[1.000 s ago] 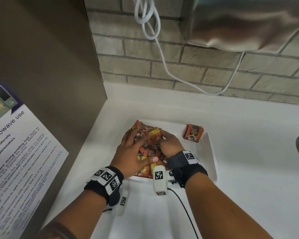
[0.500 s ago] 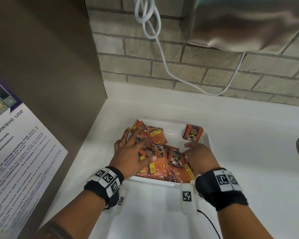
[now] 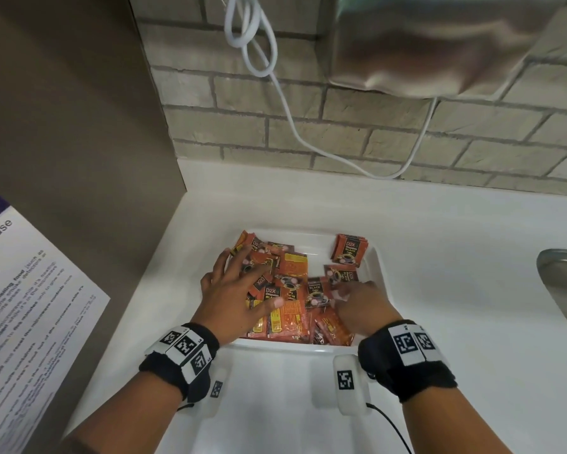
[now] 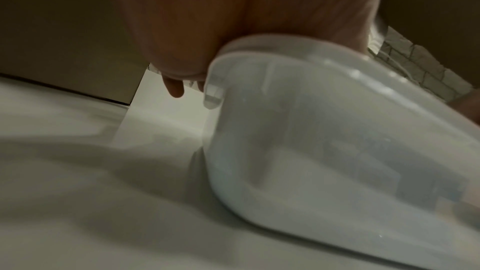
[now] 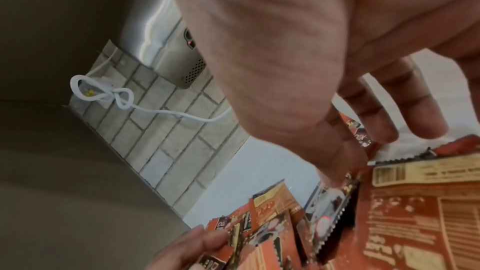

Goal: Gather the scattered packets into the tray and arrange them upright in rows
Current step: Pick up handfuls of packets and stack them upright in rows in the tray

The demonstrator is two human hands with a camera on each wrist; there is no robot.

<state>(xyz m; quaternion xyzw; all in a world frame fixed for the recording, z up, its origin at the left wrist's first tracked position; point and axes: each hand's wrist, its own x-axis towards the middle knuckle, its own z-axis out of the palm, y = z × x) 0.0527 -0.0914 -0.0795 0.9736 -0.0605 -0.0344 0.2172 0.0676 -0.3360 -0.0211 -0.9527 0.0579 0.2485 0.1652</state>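
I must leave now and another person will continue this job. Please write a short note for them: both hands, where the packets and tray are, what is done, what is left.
Left hand: open, fingers spread flat on the heap of packets at the tray's left side.
Right hand: open, fingertips on packets at the tray's right side, gripping nothing that I can see.
Tray: on the white counter, against the corner.
Done: every packet in view lies inside the tray; a small upright stack stands at the far right corner.
Left: the heap lies flat and mixed; stand these packets upright in rows.
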